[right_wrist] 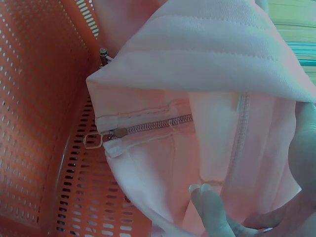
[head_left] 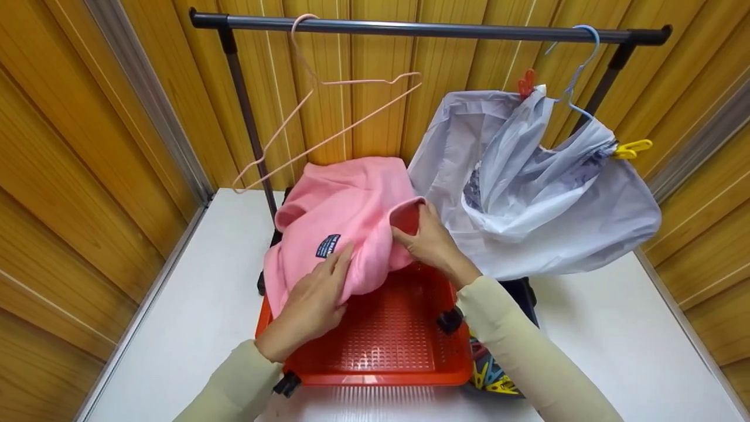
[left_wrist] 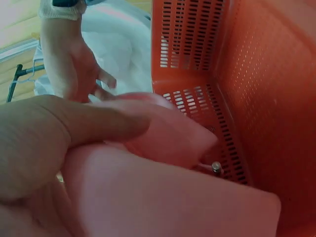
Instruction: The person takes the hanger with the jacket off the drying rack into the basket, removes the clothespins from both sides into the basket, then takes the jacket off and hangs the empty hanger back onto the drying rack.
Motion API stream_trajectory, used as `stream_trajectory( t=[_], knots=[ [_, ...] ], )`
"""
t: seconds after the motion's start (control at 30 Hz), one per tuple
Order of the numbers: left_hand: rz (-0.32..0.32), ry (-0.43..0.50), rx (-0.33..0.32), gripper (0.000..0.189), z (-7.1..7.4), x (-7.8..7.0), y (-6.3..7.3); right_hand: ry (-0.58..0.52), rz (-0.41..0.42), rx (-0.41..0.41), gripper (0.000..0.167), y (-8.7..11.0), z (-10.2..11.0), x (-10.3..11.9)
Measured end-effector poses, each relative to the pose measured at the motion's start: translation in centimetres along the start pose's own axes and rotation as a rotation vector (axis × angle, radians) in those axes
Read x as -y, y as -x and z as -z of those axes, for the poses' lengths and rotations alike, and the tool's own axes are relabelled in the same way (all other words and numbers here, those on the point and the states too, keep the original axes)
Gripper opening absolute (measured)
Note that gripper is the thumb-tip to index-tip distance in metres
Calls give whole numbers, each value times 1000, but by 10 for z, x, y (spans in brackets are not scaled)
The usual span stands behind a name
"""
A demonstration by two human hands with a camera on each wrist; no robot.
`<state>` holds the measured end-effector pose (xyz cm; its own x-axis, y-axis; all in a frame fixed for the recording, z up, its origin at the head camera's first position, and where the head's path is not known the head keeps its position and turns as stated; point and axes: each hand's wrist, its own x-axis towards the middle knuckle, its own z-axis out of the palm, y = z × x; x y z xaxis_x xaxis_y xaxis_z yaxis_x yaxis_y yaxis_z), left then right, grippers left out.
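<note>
A pink garment (head_left: 351, 205) with a dark label lies bunched over the back of a red basket (head_left: 398, 334). Folded cloth lies under the thumb of my left hand (head_left: 313, 299), with the other fingers beneath it, as the left wrist view shows. At the garment's opening, my right hand (head_left: 433, 240) holds the edge, the thumb inside. The right wrist view looks into this opening: a metal zipper (right_wrist: 158, 124) with a square pull runs along the pale pink cloth, and stitched lines cross the upper fold.
A pink wire hanger (head_left: 328, 135) hangs on the dark rail (head_left: 445, 29). To its right, a blue hanger (head_left: 577, 70) carries white cloth (head_left: 527, 187) held by a red clip (head_left: 527, 83) and a yellow clip (head_left: 633, 149). Several clothespins (head_left: 495, 378) lie in a dark container beside the basket.
</note>
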<state>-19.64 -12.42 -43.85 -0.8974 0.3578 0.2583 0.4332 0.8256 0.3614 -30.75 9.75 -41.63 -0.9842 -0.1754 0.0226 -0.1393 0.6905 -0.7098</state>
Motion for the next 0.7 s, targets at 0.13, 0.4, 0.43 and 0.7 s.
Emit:
stream_trajectory(
  t=[0.13,0.4,0.43,0.7],
  knots=[
    [-43,-11,-90,71,3,6,-2,29,9,2,94,-1,2,-2],
    [93,149,-273,40,15,15,-16,146,42,-12,76,-2,5,-10],
    [125,207,-284,39,18,17,-18,158,46,-12,73,-2,6,-11],
    [324,621,-343,37,32,28,-29,294,111,69,58,2,8,-23]
  ],
)
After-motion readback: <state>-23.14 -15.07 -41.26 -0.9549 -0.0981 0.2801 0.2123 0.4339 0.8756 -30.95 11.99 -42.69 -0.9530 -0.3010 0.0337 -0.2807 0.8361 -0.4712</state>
